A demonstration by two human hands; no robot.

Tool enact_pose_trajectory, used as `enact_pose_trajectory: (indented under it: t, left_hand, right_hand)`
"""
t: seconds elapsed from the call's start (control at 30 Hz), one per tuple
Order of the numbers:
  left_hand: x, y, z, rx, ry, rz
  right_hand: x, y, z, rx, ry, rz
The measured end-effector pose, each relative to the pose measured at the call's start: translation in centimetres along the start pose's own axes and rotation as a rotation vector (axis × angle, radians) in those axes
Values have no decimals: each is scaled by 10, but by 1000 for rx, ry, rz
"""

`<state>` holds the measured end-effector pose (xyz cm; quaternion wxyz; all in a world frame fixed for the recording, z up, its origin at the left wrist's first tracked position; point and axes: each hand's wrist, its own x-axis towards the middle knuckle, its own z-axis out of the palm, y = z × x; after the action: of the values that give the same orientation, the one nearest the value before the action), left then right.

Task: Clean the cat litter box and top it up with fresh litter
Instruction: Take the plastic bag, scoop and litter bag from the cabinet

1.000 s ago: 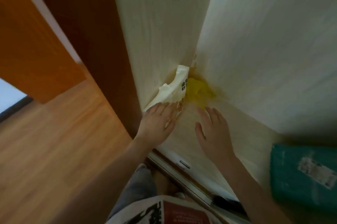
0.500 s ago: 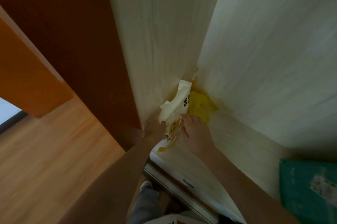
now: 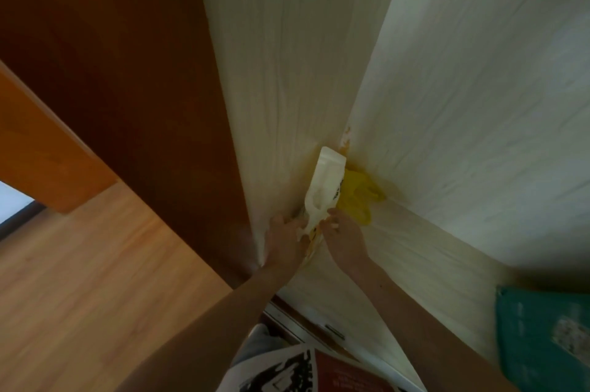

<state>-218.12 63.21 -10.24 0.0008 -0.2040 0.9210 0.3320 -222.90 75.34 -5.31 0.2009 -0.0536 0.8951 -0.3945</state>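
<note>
A cream-white bag with black print and orange markings stands upright in the far corner of a pale wooden compartment. My left hand grips its lower left edge. My right hand pinches its lower right edge. Something yellow and crumpled, perhaps a plastic bag, lies right behind it in the corner. No litter box is in view.
Pale wood-grain walls close in the corner on the left and behind. A teal package with a label lies at the lower right. A dark brown panel and the orange wood floor are on the left.
Both hands went from hovering open near the bag to gripping its lower edges. The bag now stands more upright.
</note>
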Motion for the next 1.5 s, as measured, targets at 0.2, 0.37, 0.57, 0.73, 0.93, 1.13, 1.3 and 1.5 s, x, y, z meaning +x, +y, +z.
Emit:
enact_pose_trajectory:
  t: [0.2,0.37,0.57,0.73,0.93,1.13,1.3,1.5]
  left_hand:
    - [-8,5,8,-62,-154,270]
    - [-12,4,1,-169,-111,257]
    - [-2,26,-17,-274,-142,92]
    - [4,35,-27,-59,-184,130]
    - [-2,44,-45,49,-88,61]
    - [-8,41,-64,74,41,22]
    - [-11,41,-70,283,61,51]
    - [-2,54,-65,370,20,399]
  right_hand:
    - [24,-13,5,211,86,232]
    - [30,-4,-1,88,97,220]
    - [30,16,-7,467,69,344]
    - [18,25,-13,731,65,359]
    - [11,32,-27,680,174,272]
    - [2,47,-54,525,307,260]
    - [-18,53,-52,348,274,171]
    - [-30,56,-34,274,242,105]
